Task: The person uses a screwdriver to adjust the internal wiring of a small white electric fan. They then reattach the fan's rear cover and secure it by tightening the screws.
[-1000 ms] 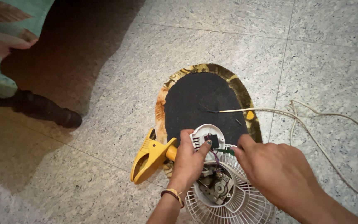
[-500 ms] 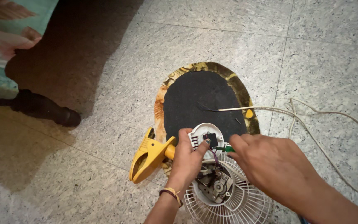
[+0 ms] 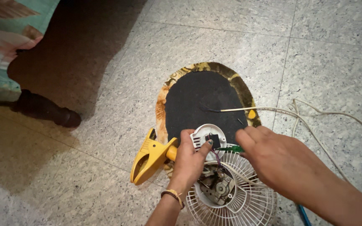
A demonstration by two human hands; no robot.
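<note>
My left hand [image 3: 191, 160] grips the round white motor housing [image 3: 209, 134] of a small fan, thumb on its rim. The fan's white wire guard [image 3: 248, 203] lies below, with the bare motor [image 3: 216, 186] and thin wires showing. My right hand [image 3: 275, 160] holds a green-handled screwdriver [image 3: 230, 149], its tip pointing at a black part on the housing. A yellow clamp base [image 3: 149, 157] sticks out to the left of my left hand.
An oval black mat with a yellow patterned border [image 3: 206, 98] lies on the speckled tile floor. A white cord [image 3: 306, 115] runs off to the right. A dark furniture leg [image 3: 49, 109] and green floral cloth [image 3: 5, 42] are at the left.
My right hand has shifted slightly left toward the housing, bringing the green screwdriver to the black part. My left hand keeps its hold.
</note>
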